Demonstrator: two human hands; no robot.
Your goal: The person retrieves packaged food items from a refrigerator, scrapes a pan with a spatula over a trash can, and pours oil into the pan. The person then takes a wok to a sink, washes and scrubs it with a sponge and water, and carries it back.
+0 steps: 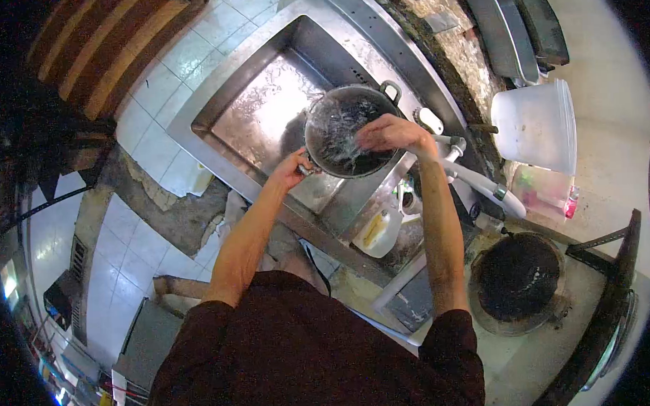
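A dark round pot with two loop handles is held over the steel sink. My left hand is closed around its near-left handle; the other handle sticks out free at the far right. Water splashes inside the pot. My right hand reaches over the pot's right side, at the splashing water. Its fingertips are blurred, so whether they grip anything does not show. Close to my right wrist is a white faucet.
A white scoop-like container lies in the smaller basin below the pot. Right of the sink stand a translucent bucket and dark rectangular pans. A blackened wok rests at the lower right. Wooden slats are at upper left.
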